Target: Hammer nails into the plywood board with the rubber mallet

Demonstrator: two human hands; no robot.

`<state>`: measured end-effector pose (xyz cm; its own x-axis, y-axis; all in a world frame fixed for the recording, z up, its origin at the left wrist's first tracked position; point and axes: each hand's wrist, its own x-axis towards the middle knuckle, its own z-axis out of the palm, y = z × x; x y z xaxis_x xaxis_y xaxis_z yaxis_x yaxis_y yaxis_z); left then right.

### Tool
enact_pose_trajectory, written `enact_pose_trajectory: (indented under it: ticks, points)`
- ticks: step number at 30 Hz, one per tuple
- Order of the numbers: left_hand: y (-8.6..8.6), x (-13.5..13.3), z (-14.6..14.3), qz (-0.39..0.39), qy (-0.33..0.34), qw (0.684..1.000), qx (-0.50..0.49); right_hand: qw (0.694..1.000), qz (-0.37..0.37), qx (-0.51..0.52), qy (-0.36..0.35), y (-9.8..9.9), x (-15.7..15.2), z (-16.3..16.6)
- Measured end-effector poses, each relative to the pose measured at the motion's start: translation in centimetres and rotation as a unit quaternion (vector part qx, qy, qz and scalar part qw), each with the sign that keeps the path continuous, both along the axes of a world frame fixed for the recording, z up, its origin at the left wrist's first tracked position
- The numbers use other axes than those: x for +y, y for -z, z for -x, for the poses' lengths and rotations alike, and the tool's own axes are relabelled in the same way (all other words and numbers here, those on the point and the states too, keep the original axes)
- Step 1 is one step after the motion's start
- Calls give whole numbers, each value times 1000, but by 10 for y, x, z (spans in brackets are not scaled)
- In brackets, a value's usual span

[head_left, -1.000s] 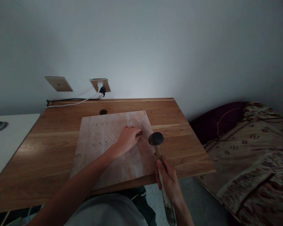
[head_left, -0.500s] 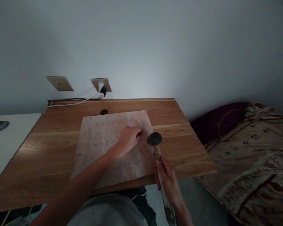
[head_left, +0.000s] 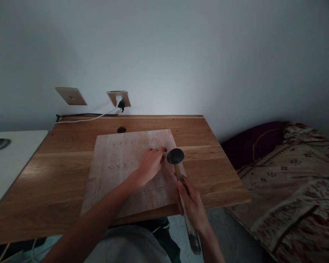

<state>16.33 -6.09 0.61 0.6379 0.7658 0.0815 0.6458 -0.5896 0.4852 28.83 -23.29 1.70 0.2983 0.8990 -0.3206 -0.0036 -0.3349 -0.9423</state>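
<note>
A thin pale wooden board (head_left: pixel 106 190) lies on the brown desk, with several small dark nails or holes in two rows across it. My left hand (head_left: pixel 151 163) rests on the right part of the board, fingers closed in a pinch near its right edge. Whatever is between those fingertips is too small or hidden to make out. My right hand (head_left: pixel 192 202) is wrapped round the wooden handle of a hammer (head_left: pixel 176 156). Its dark, rounded head is up beside my left fingertips, over the board's right edge.
The wooden desk (head_left: pixel 214 171) stands against a pale wall. White and black cables run from a wall socket (head_left: pixel 119 99) along its back edge, behind a round cable hole (head_left: pixel 121 129). A white surface (head_left: pixel 13 157) adjoins at left; a patterned bed cover (head_left: pixel 293 190) lies at right.
The hammer and my right hand have shifted slightly left and up, bringing the head closer to my left hand. My left fingers have moved slightly on the board.
</note>
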Motion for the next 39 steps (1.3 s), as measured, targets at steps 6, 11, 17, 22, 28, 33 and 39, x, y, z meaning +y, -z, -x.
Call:
enact_pose_trajectory:
  ticks: [6,11,17,22,28,33,39]
  points:
    - [-3,-2,-1,28,-8,999,18,1000,7,7,-14,5,6,3]
    - [-6,-3,0,26,-7,999,32,1000,7,-8,-4,3,9,3]
    - [-5,-3,-1,18,-8,999,46,1000,4,-11,-13,0,10,3]
    - [-10,-5,-1,26,-2,998,53,1000,-2,-14,-12,3,9,3]
    - [-13,-7,-2,13,-13,997,69,1000,-6,-22,-9,2,9,2]
    - [-9,-6,-2,-2,-13,997,70,998,-7,-52,-27,6,8,4]
    - [-7,-5,-1,2,-9,998,61,1000,-5,-21,9,8,7,10]
